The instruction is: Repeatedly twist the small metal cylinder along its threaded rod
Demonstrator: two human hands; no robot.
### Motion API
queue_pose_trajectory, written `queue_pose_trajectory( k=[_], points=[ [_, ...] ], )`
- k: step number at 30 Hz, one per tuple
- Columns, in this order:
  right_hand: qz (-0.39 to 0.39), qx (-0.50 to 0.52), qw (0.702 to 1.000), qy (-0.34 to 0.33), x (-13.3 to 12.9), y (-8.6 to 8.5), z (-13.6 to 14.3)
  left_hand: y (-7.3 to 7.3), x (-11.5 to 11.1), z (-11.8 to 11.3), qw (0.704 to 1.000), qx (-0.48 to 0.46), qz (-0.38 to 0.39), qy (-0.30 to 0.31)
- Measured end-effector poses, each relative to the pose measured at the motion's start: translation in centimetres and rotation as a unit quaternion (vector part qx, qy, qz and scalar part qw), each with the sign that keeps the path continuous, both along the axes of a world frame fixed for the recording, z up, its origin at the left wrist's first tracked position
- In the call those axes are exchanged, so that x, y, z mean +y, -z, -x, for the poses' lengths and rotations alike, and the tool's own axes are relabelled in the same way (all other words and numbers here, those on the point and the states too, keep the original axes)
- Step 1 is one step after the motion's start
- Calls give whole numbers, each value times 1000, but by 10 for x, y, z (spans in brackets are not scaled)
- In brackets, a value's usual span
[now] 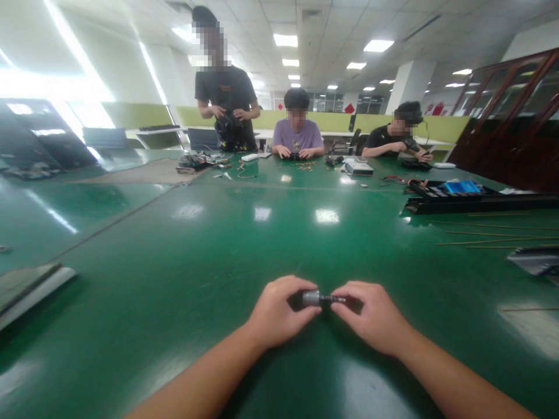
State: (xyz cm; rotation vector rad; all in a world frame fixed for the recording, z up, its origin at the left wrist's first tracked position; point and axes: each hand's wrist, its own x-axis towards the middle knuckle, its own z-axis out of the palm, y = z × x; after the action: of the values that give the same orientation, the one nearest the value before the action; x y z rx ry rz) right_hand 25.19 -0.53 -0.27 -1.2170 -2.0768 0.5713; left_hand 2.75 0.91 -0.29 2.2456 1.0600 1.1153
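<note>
Lying at left edge: slanted flat panel [30, 291], pale along its near edge, on the glossy green worktop [174, 250].
Farther back: brown sheet [144, 173], with a heap of mixed parts [196, 162] near its right end.
Standing co-worker [227, 87]: in a black T-shirt, both hands at a dark object at waist height.
Left hand [279, 309]: clamped, thumb opposite fingertips, on the grey end of a small cylindrical piece [311, 298].
Purple-shirted co-worker [301, 134]: seated across the worktop, behind a scatter of brass-coloured bits [305, 166].
Cylindrical piece: over the near middle of the worktop, held crosswise between both hands, grey end left, thin dark shaft [326, 298] right.
Right hand [374, 311]: pinched closed on the shaft near its tip, just beside the left.
Black-shirted co-worker [382, 138]: at far right side, leaning over a dark item.
Right edge: blue block [463, 187] on a black tray [437, 205]; thin rods [515, 237] nearer, lying roughly lengthwise.
</note>
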Motion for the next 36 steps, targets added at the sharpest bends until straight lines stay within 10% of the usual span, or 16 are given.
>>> queue_pose_trajectory(
  k=[36],
  points=[
    [0,22,1000,11,3,0,0,-2,4,4,999,30,12,-10]
  ],
)
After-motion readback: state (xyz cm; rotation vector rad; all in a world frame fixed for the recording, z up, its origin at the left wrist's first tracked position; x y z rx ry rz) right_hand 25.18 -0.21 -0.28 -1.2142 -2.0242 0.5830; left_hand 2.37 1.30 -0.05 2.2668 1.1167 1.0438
